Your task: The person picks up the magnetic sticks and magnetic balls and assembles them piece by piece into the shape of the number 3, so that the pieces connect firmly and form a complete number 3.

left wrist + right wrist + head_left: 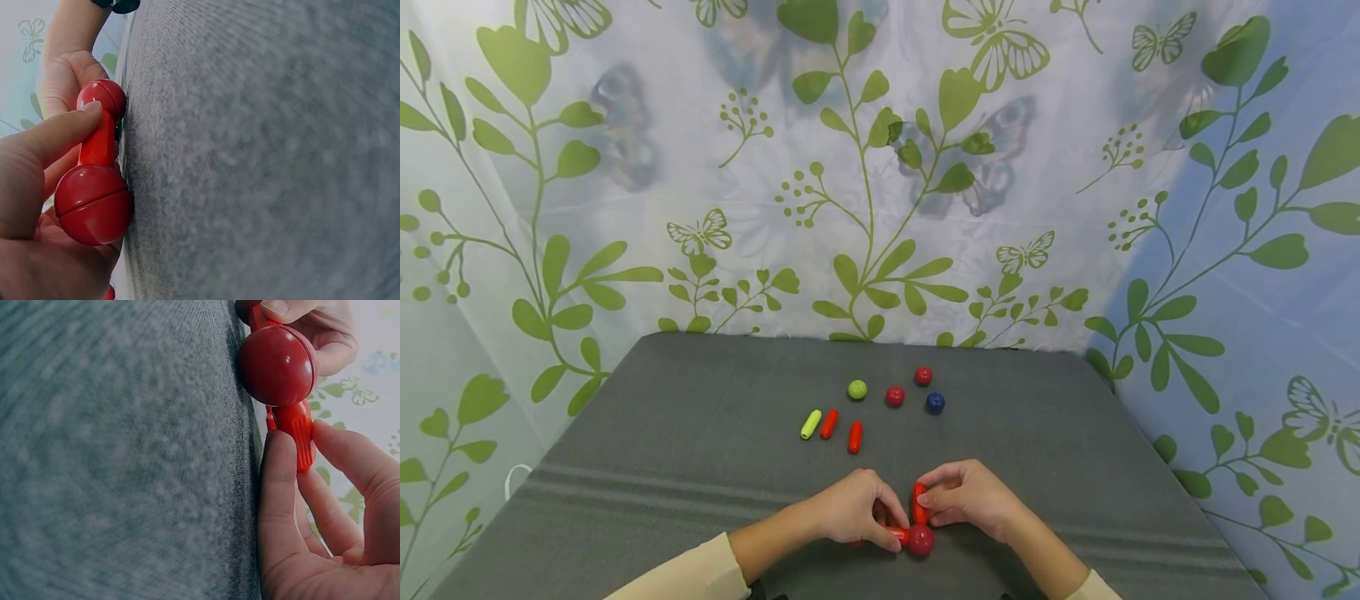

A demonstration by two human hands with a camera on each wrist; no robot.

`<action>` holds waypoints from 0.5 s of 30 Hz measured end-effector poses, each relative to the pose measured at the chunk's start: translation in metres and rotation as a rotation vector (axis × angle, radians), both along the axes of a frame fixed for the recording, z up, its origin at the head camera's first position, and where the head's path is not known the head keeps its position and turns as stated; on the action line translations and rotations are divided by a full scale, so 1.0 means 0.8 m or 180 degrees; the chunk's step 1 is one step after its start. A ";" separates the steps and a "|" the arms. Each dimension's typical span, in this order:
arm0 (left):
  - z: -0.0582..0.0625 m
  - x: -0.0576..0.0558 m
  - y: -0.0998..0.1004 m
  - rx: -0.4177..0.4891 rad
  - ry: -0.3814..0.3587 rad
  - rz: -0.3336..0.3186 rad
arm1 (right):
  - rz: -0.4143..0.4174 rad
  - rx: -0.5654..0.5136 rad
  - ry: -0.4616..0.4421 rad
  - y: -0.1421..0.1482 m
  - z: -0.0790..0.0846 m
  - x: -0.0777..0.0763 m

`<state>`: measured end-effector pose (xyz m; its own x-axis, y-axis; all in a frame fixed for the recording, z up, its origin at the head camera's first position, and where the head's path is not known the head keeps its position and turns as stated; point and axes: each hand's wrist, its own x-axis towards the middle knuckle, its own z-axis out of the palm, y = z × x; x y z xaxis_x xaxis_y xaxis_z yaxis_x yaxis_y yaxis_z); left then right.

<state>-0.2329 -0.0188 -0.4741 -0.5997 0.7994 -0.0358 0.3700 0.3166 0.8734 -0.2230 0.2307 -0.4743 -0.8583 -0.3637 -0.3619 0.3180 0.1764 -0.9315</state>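
My left hand (859, 508) pinches a red rod (99, 144) between thumb and fingers. One red ball (94, 206) sits on the rod's near end, mostly hidden by the hand in the head view, and another red ball (921, 541) on its far end. A second red rod (919, 502) is pinched by my right hand (972, 500), its end right at the second ball, at about a right angle to the first rod. In the right wrist view, thumb and fingertips hold this grooved rod (299, 434) just beyond the ball.
Farther back on the grey table (700, 408) lie a yellow-green rod (810, 424), a red rod (829, 424) and another red rod (855, 437). Behind them are a green ball (857, 389), two red balls (895, 396) and a blue ball (935, 403). A patterned curtain (880, 192) surrounds the table.
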 end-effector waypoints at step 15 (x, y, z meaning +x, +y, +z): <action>0.001 0.003 0.010 0.0059 -0.0009 0.0076 | 0.0040 -0.0097 0.0147 0.002 -0.007 0.001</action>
<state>-0.2303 -0.0107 -0.4734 -0.6185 0.7855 -0.0227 0.3601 0.3089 0.8803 -0.2219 0.2325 -0.4803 -0.8691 -0.3848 -0.3107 0.2726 0.1516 -0.9501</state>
